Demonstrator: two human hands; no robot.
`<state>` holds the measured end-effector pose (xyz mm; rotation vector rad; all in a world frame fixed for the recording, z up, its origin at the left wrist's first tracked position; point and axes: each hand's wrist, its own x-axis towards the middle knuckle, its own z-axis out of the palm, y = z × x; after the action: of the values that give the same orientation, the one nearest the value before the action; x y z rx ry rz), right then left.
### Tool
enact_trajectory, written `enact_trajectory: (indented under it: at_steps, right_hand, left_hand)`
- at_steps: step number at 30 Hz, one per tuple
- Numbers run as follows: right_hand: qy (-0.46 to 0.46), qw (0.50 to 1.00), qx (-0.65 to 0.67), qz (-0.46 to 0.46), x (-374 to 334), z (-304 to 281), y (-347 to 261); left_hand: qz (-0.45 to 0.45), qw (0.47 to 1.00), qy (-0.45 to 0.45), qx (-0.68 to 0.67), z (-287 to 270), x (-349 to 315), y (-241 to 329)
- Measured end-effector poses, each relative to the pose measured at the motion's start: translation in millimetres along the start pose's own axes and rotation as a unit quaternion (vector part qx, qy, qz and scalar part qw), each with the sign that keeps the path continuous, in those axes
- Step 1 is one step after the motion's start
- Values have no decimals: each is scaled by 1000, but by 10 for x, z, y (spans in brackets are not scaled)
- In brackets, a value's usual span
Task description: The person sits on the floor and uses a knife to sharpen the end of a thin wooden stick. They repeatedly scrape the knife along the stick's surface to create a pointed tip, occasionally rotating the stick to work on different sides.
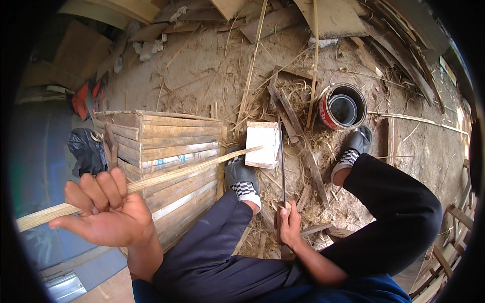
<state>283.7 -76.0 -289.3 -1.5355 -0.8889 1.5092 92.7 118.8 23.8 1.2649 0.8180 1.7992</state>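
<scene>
My left hand (pixel 113 209) is raised at the left, its fingers curled around a long pale bamboo strip (pixel 187 168). From that hand the strip slants up to the right, and its far end lies over the white top of a small block (pixel 260 144) between my feet. My right hand (pixel 289 224) is low in the middle, closed on the handle of a long knife (pixel 282 171). The knife's thin dark blade points away from me, along the right side of the block. Whether blade and block touch, I cannot tell.
A slatted wooden crate (pixel 177 146) stands left of my feet. Right of the block is a round red bucket (pixel 342 107) with a grey inside. Shavings and wood pieces (pixel 303 146) litter the dirt floor. Long strips (pixel 252 63) lie farther off, and boards (pixel 404 55) pile up at the far right.
</scene>
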Motion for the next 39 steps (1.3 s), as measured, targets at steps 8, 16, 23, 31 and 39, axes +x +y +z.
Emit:
enact_trajectory:
  at_steps: [8, 16, 23, 31, 39]
  right_hand:
    - [17, 989, 15, 144, -77, 41, 44]
    - [-9, 992, -63, 111, -133, 80, -57]
    - [-58, 994, -31, 90, -156, 116, -15]
    - [-74, 990, -97, 69, -149, 91, -46]
    - [-35, 994, -31, -96, -132, 112, 23]
  left_hand:
    - [5, 1000, 0, 15, 17, -34, 14]
    - [14, 999, 10, 33, -64, -32, 11]
    - [10, 999, 12, 31, -114, -84, 35]
    - [2, 1000, -3, 4, -114, -99, 41]
    - [6, 1000, -17, -13, -74, -110, 34]
